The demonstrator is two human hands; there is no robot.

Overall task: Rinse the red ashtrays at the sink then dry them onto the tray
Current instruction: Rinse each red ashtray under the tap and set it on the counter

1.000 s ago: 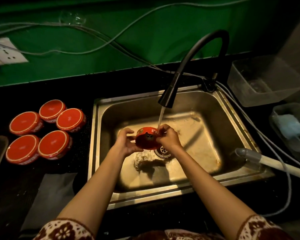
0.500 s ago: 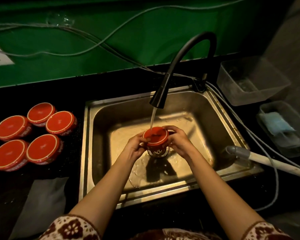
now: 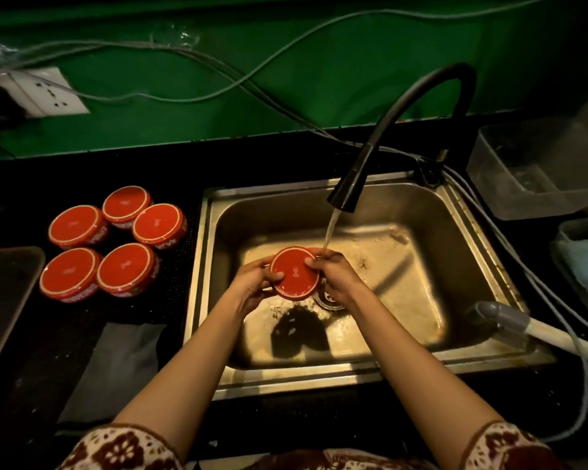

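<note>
I hold the ashtray [image 3: 296, 273] at the middle of the frame, off the bottom of the sink [image 3: 462, 228] and just left of the drain [image 3: 330, 296], with its round red face and pale ring turned up toward me. It looks glazed and hard, so I expect no give at all, a fair heft for its size, and a slick surface now that it is wet. If it dropped against the steel I think it would chip. The rim is the place to take it, at opposite sides, which is how I have it.

My left hand [image 3: 252, 283] curls round the left edge with the thumb laid on the red face. My right hand [image 3: 336, 276] wraps the upper right edge the same way. The water [image 3: 330, 232] from the black faucet [image 3: 347, 191] lands right where those fingers meet the rim.

Five other ashtrays [image 3: 126, 269] sit clustered on the counter [image 3: 184, 157] at the left of the frame. The dark tray [image 3: 4, 293] lies at the far left edge, and a cloth [image 3: 112, 368] lies at lower left.
</note>
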